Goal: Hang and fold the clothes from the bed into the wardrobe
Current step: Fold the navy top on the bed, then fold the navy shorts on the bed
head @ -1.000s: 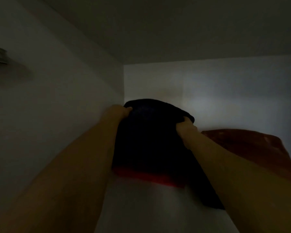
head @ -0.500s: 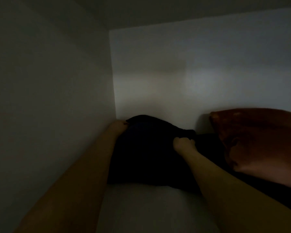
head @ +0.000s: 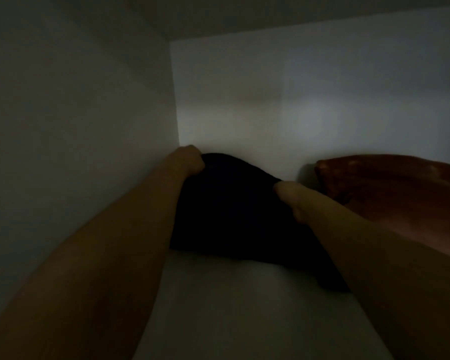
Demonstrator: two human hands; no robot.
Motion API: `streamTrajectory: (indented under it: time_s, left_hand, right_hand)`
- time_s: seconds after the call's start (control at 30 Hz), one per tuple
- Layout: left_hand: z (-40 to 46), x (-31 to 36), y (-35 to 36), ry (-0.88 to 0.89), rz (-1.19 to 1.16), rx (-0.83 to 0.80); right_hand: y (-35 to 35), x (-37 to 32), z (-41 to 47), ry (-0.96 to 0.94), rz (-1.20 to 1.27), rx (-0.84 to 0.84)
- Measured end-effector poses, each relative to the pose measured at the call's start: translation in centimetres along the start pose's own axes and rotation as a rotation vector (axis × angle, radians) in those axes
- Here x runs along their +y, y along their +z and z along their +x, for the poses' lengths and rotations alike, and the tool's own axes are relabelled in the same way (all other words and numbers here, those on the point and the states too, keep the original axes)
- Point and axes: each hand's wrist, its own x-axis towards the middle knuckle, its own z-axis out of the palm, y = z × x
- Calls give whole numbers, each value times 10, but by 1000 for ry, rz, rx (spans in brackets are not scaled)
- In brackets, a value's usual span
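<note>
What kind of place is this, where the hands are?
Probably inside a wardrobe shelf compartment: plain white walls meet in a corner, a dark folded garment lies on the shelf, and a reddish-brown folded item lies beside it.

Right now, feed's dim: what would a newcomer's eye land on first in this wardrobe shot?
First, the dark folded garment sitting on the white shelf, pushed into the back left corner. Both hands grip it: the left hand at its far left edge by the side wall, the right hand at its right edge. Next, the rust-red folded item lying just right of it against the back wall.
</note>
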Motion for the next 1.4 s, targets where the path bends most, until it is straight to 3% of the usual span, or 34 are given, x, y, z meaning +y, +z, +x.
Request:
streamTrajectory:
  time_s: [0.17, 0.27, 0.37, 0.47, 0.67, 0.93, 1.07, 1.4]
  left_hand:
    - [-45, 45, -25, 232, -161, 228]
    - [-62, 92, -29, 372, -165, 237]
    - [-74, 159, -20, 557, -166, 213]
    - [-108, 226, -1, 737, -206, 163]
    - [-208, 330, 28, 1019, -259, 72]
    - [-404, 401, 78, 1242, -390, -125]
    - [-518, 405, 102, 1330, -476, -113]
    - [-781, 385, 172, 1614, -307, -304]
  right_hand:
    - [-35, -33, -66, -91, -71, 83]
    - [-75, -55, -103, -263, -99, 288]
    - [-131, -50, -141, -358, -331, 565]
    - [-185, -17, -190, -257, -608, 758]
    - [-264, 55, -321, 104, -926, 884]
    - [-255, 169, -512, 343, -867, 959]
    - [-228, 224, -608, 436, -872, 952]
    - [-170, 344, -854, 763, -795, 1004]
